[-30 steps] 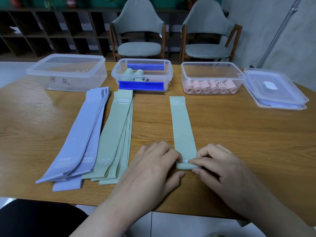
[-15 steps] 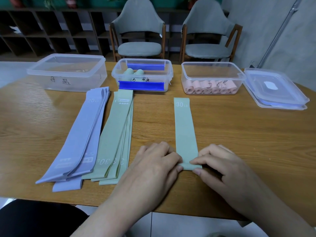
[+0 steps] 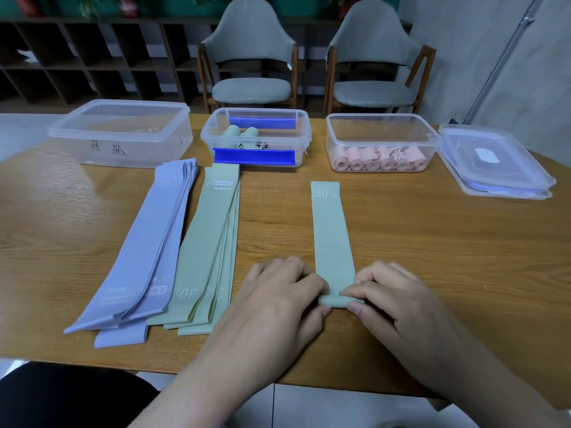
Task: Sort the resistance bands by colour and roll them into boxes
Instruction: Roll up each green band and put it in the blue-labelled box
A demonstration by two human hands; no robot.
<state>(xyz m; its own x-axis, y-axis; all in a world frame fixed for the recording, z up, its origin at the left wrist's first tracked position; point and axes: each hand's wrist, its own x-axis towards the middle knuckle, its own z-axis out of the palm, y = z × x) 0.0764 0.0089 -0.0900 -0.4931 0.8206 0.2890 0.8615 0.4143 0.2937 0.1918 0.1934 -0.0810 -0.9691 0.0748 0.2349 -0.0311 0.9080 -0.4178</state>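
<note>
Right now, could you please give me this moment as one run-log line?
step: rolling green band | hands: left hand, right hand pinch its near end | target: middle box | waiting: purple stack, green stack

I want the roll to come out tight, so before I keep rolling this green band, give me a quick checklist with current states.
1. Left hand and right hand both pinch the rolled end: ok.
2. Green 30 LB band lies flat and straight ahead of the roll: ok.
3. Roll edges aligned: cannot tell, fingers cover them.
4. Middle box with green rolls is open: ok.
5. Table ahead of the band is free: ok.
</note>
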